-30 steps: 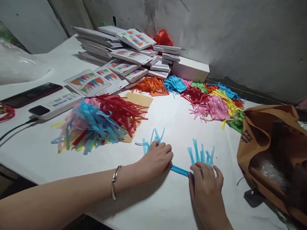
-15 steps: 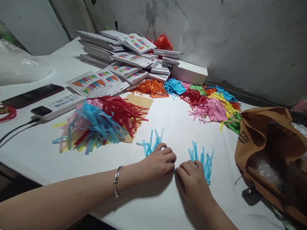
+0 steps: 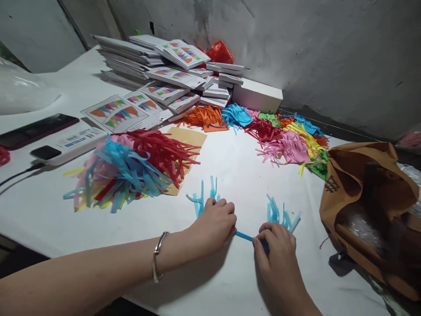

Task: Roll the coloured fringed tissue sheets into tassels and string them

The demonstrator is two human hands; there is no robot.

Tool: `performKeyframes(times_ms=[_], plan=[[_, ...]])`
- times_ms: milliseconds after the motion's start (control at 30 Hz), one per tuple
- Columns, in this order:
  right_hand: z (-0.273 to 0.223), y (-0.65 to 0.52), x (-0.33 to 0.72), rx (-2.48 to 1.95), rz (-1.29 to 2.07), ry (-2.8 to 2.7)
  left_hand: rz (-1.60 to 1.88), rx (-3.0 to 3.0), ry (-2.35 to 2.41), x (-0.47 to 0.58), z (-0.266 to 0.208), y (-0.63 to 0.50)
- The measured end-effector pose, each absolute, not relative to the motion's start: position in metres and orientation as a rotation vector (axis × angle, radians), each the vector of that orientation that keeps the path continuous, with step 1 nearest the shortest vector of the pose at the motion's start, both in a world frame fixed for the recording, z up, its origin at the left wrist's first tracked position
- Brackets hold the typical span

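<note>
a blue paper tassel [image 3: 244, 236] is being held over a white table [image 3: 230, 175], its narrow band being stretched between the fingers, its fringe [image 3: 271, 214] being fanned out beyond both sets of knuckles. by the right hand [image 3: 276, 259], the band is being pinched between thumb and fingers; by the left hand [image 3: 213, 226], the other end is being covered with curled fingers, so a pinch cannot be told. the paper is being judged light, soft and easily torn, best being gripped at the band, not the fringe.

Head camera faces down across the table [image 3: 233, 175].
</note>
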State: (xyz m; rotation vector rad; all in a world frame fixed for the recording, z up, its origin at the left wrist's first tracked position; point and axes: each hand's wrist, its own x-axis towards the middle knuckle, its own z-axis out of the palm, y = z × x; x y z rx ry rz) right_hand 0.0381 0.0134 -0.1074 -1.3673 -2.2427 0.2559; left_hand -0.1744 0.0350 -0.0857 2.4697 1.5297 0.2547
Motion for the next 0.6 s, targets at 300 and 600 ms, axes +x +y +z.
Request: performKeyframes(times_ms=[300,600], plan=[[-0.102,0.021,0.033,-1.218,0.116,-2.383,0.410,3.056,1.027,-0.173,-0.101,0.040],[-0.105,0.027,0.023,-1.032,-0.446,-2.450,0.282,2.607,1.237,-0.163,-0.081,0.050]])
